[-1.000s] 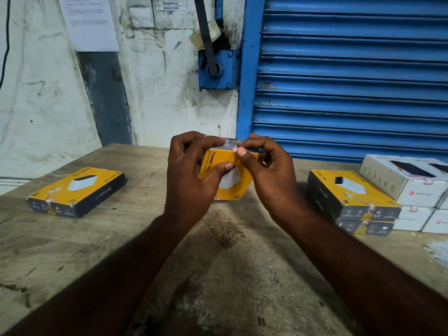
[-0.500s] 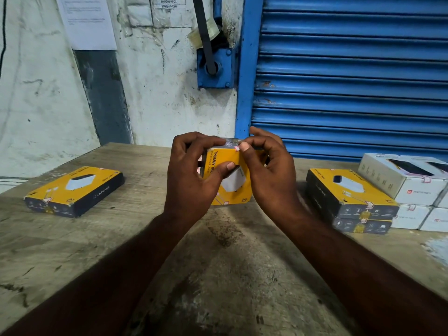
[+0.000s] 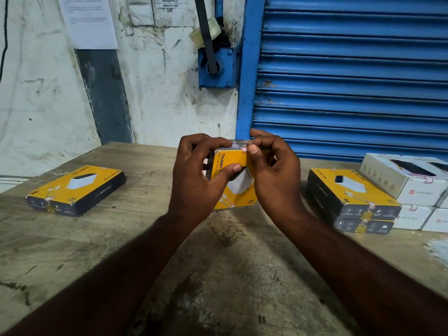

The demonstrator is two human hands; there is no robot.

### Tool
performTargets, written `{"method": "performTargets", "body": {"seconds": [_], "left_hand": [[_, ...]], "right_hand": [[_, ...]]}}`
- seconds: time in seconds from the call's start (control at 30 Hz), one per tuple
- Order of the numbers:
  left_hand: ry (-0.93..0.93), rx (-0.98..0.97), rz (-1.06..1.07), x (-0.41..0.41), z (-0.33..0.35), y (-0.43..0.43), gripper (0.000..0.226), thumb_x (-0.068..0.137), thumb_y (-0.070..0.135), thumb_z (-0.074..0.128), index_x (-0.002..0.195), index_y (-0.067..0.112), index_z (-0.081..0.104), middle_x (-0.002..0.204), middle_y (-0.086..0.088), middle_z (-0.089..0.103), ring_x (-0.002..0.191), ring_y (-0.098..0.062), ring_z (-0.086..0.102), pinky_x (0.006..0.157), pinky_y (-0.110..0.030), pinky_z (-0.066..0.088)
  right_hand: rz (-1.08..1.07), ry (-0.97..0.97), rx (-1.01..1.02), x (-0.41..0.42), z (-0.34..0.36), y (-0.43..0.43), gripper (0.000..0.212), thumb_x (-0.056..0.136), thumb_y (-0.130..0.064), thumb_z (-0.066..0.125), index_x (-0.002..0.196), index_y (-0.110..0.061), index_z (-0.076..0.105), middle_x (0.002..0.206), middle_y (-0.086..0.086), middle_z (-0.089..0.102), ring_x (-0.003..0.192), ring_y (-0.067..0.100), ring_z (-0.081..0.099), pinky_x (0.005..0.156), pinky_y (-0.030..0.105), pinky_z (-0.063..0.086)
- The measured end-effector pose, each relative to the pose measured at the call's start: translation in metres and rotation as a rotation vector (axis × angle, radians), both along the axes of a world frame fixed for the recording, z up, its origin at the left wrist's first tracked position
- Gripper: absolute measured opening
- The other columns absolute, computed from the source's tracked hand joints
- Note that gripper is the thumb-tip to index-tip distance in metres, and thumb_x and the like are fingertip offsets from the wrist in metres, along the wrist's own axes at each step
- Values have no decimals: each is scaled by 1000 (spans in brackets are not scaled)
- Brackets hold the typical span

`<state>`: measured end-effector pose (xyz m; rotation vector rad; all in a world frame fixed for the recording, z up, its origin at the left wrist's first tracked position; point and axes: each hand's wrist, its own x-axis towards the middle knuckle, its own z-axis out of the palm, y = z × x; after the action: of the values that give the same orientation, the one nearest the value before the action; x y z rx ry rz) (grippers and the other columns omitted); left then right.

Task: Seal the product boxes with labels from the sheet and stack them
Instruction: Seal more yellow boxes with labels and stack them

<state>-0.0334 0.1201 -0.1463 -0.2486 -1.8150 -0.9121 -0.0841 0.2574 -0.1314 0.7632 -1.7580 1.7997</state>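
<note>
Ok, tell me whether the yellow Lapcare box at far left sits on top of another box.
No, the Lapcare box lies alone, flat on the wooden table.

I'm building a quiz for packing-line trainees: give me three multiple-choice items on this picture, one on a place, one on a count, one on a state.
1. Where on the worn wooden table does the single flat yellow-and-black cardboard box lie?
A) at the right edge
B) at the near edge
C) left of the hands

2. How many boxes form the yellow-and-black stack on the right?
A) one
B) two
C) four

3. How is the upright yellow cardboard box in the middle held?
A) by the left hand and right hand together
B) by one hand only
C) by nothing

Answers: 1 C, it lies alone on the table's left side. 2 B, one box sits on another. 3 A, fingers of both hands curl round it.
</note>
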Motion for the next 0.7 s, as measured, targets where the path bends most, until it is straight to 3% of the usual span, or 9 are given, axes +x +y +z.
{"method": "performTargets", "body": {"seconds": [0.23, 0.43, 0.6, 0.7], "left_hand": [[-3, 11, 28, 0, 0, -2, 42, 79, 26, 87, 114, 32, 64, 117, 1, 52, 104, -2, 57, 77, -6, 44], [-10, 18, 44, -1, -2, -4, 41, 79, 24, 87, 115, 23, 68, 117, 0, 52, 105, -3, 58, 79, -6, 45], [6, 20, 36, -2, 0, -6, 39, 81, 24, 85, 114, 28, 65, 118, 2, 52, 105, 1, 56, 77, -6, 45], [15, 39, 24, -2, 0, -6, 37, 81, 24, 82, 113, 28, 65, 117, 1, 53, 105, 0, 57, 76, -7, 45]], "right_hand": [[83, -37, -16, 2, 4, 0, 7, 97, -6, 62, 97, -12, 67, 119, -7, 67, 111, -6, 60, 94, 12, 47], [151, -20, 1, 1, 2, 1, 11, 99, -7, 61, 99, -17, 65, 121, -3, 68, 118, 1, 61, 101, 20, 49], [131, 20, 37, 1, 1, 2, 13, 98, -10, 62, 110, -17, 64, 119, -8, 67, 119, 4, 60, 105, 30, 49], [118, 25, 30, -1, 0, 3, 29, 96, -14, 66, 123, -17, 57, 124, -6, 66, 120, 5, 60, 103, 39, 51]]}}
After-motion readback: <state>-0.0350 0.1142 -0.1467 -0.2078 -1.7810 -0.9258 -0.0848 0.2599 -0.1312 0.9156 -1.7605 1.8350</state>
